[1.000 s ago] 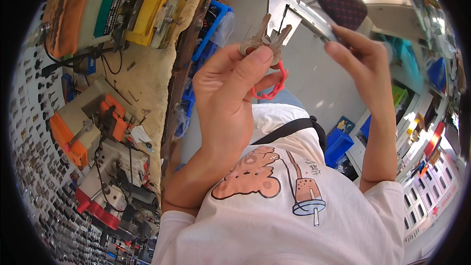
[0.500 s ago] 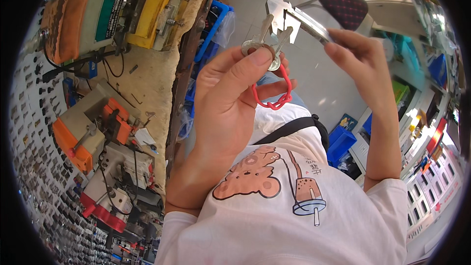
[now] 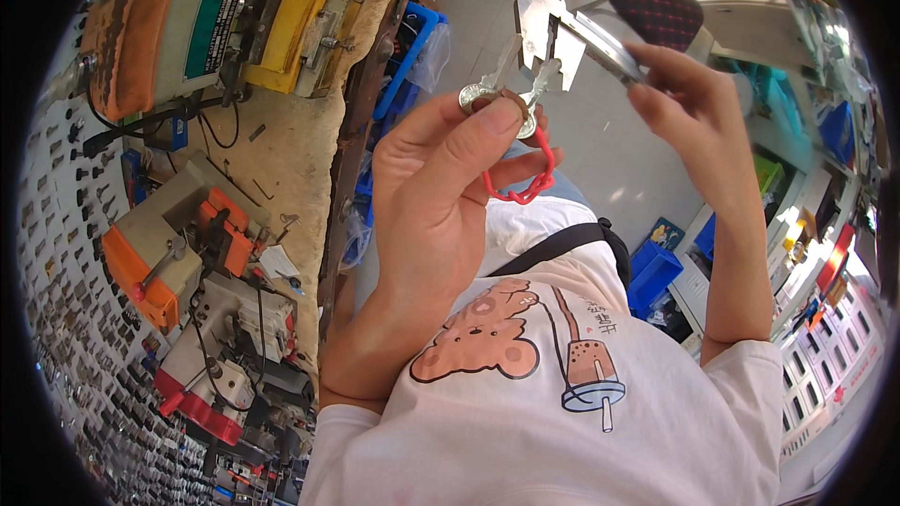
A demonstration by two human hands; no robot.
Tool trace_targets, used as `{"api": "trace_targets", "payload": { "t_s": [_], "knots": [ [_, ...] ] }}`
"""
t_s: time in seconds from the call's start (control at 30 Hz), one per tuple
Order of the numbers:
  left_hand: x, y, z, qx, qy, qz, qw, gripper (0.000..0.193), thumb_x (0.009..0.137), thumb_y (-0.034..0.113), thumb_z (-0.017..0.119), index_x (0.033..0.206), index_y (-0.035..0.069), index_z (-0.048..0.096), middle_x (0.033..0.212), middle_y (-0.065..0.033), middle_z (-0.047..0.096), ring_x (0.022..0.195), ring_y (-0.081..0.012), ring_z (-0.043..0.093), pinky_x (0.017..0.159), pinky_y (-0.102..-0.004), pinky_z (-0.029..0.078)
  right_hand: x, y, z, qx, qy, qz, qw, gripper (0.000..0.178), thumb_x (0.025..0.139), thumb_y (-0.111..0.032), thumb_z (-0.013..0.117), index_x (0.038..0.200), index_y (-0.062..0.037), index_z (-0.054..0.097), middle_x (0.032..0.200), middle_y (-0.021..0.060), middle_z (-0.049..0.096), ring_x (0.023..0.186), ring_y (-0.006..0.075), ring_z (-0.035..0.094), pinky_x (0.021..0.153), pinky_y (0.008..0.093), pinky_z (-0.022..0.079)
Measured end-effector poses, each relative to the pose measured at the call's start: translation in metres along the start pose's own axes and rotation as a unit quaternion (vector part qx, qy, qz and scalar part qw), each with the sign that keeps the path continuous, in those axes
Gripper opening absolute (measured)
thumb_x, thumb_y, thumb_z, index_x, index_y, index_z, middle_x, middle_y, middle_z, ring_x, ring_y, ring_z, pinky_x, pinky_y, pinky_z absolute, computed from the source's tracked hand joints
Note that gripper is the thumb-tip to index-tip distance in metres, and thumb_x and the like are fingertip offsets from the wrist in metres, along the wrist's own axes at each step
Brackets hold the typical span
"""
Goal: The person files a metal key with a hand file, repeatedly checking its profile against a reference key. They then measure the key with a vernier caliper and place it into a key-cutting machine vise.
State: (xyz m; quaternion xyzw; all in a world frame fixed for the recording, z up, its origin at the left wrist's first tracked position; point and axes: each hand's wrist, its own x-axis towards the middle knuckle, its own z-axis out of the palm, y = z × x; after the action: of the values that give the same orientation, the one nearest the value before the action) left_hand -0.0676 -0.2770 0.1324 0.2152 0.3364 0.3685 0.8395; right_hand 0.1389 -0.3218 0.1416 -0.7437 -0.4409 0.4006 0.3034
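My left hand (image 3: 436, 155) is closed, thumb on top, around the round heads of a pair of silver keys (image 3: 541, 84) whose blades point up and away. A red cord loop (image 3: 525, 193) hangs from the keys beside my fingers. Held up at the right, my right hand (image 3: 689, 98) grips the beam of a metal vernier caliper (image 3: 605, 49). The caliper's bright jaws (image 3: 536, 21) are just beyond the key blades. One blade's tip overlaps the jaws from this angle; whether they touch, I cannot tell.
A worn workbench (image 3: 291, 155) on the left bears a yellow and orange key machine (image 3: 286, 33) and another orange-grey machine (image 3: 155, 262). Rows of key blanks (image 3: 66, 253) fill the far left. Blue bins (image 3: 652, 276) and a dark-cushioned chair (image 3: 656, 0) stand at the right.
The caliper has shifted slightly to the right and its jaws have turned a little. The keys have tilted slightly within my left hand's grip, close to the jaws.
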Motion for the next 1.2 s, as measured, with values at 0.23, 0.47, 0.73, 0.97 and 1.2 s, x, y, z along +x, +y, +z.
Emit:
{"api": "trace_targets", "payload": {
  "t_s": [0.23,0.47,0.73,0.97,1.2],
  "knots": [
    [-0.005,-0.002,-0.001,0.047,0.000,0.014,0.999,0.017,0.091,0.012,0.052,0.097,-0.002,0.060,0.094,-0.0158,0.062,0.093,-0.0291,0.062,0.078,-0.0481,0.057,-0.005,0.001,-0.002,0.008,-0.024,-0.002,1.000,0.046,0.077,-0.029,0.063,0.108,0.0053,0.063,0.064,0.0015,0.050,0.059,0.0065,0.038,0.050,0.0249,0.027],
    [-0.007,0.000,0.000,0.008,-0.030,-0.030,0.999,0.022,0.092,0.016,0.051,0.098,-0.004,0.058,0.095,-0.0160,0.060,0.095,-0.0271,0.060,0.078,-0.0479,0.056,-0.014,0.001,-0.002,0.018,-0.032,0.009,0.999,0.047,0.077,-0.029,0.063,0.109,0.0048,0.063,0.066,0.0012,0.050,0.060,0.0070,0.038,0.051,0.0248,0.027],
    [-0.016,-0.001,-0.003,-0.047,-0.032,-0.087,0.995,0.022,0.092,0.018,0.051,0.097,-0.003,0.057,0.095,-0.0153,0.058,0.094,-0.0251,0.059,0.077,-0.0473,0.056,-0.021,0.004,-0.002,0.001,-0.042,0.000,0.999,0.049,0.078,-0.031,0.062,0.112,0.0043,0.062,0.067,0.0014,0.050,0.060,0.0075,0.038,0.051,0.0250,0.028],
    [-0.022,-0.007,0.001,0.028,-0.003,0.000,1.000,0.020,0.092,0.014,0.050,0.100,-0.003,0.058,0.094,-0.0155,0.061,0.093,-0.0252,0.062,0.078,-0.0470,0.056,-0.026,0.006,-0.003,-0.006,-0.063,-0.019,0.998,0.047,0.082,-0.030,0.062,0.115,0.0021,0.061,0.067,0.0006,0.050,0.058,0.0056,0.036,0.048,0.0238,0.026],
    [-0.029,-0.014,0.005,-0.032,0.017,0.034,0.999,0.020,0.088,0.010,0.059,0.100,-0.005,0.063,0.090,-0.0123,0.066,0.082,-0.0183,0.065,0.072,-0.0329,0.058,-0.033,0.012,-0.005,0.074,-0.123,-0.050,0.988,0.047,0.087,-0.031,0.063,0.122,0.0012,0.056,0.068,-0.0002,0.052,0.059,0.0038,0.036,0.048,0.0223,0.029]
  ]
}}
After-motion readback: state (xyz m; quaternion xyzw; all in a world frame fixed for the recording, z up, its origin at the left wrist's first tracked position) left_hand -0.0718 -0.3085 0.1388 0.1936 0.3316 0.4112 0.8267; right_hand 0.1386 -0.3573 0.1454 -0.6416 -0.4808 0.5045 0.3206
